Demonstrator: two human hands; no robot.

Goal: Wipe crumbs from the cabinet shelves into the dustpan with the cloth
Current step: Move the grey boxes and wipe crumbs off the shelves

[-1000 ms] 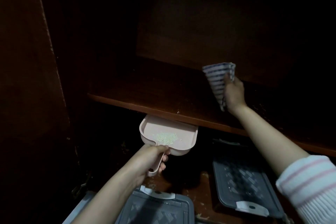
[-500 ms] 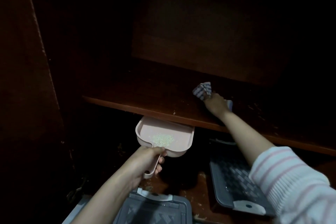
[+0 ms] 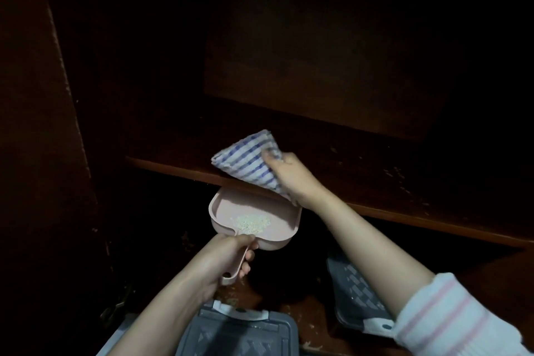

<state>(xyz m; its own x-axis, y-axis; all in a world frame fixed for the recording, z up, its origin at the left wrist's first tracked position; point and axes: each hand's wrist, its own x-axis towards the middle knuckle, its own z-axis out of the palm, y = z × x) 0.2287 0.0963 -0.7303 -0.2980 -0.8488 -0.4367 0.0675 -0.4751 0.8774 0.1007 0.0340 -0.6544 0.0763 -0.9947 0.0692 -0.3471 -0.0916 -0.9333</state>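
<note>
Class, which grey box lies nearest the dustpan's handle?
The bottom-centre box, just below the handle in the left hand; the other box lies rightward, under the right forearm.

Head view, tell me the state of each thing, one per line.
cloth: folded, held by the right hand at the front edge of the shelf.
dustpan: held below the shelf edge by the left hand, at its handle.
crumbs: piled in the dustpan.
shelf: pale specks on its right part.

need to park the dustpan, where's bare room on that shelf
Bare shelf lies left of the cloth to its left end, and right of the right hand, with specks there. Below, two grey bins crowd the space.
</note>
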